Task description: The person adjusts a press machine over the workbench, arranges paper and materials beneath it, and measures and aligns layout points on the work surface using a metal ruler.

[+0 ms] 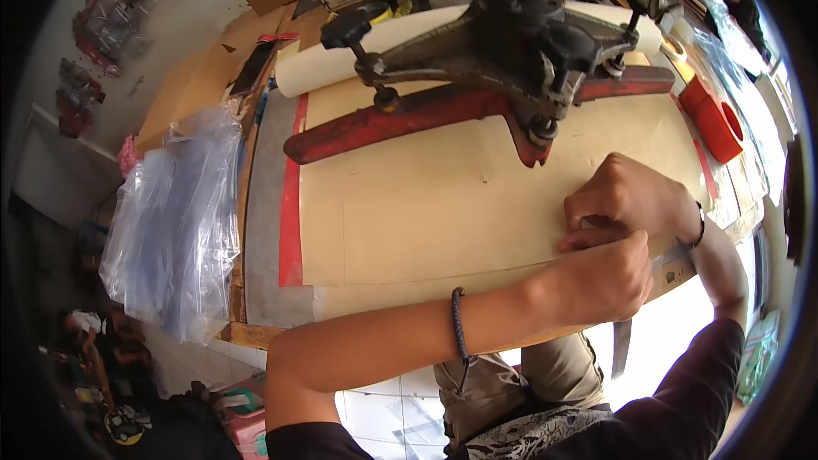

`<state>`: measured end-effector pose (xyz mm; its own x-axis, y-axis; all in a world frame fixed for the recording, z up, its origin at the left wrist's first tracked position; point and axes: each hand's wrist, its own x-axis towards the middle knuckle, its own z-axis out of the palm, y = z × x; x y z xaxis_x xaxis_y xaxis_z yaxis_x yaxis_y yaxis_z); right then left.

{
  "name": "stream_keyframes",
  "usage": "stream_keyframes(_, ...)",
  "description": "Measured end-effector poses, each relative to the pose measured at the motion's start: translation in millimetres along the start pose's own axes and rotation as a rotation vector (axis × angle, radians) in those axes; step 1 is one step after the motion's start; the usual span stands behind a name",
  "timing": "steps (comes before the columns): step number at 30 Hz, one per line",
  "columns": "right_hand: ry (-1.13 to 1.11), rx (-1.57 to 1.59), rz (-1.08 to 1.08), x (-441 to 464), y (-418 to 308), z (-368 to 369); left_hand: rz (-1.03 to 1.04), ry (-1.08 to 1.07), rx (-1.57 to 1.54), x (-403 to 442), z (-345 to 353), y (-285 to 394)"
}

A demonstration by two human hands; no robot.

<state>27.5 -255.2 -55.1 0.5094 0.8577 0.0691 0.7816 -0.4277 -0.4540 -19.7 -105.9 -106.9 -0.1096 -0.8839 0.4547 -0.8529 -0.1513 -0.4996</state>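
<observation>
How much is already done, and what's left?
The tan sheet looks laid out flat, with red strips by its sides. Now the left hand grips a dark strip, the right hand closed beside it. That strip seems unfinished, since its end hangs loose; anything more, I can't tell.

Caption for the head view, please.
Left hand and right hand close together, dark strip hanging below, tan sheet and red bar beyond.
</observation>
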Motion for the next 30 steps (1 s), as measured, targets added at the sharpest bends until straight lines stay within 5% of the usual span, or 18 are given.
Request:
stream_keyframes(15, 0.044, -0.021, -0.083, -5, 10, 6, 0.0, 0.015, 0.015, 1, -2, -5)
stream_keyframes(30, 0.03, 0.098, -0.028, -5, 12, 4, -0.178, 0.059, -0.346, 1, 14, -2)
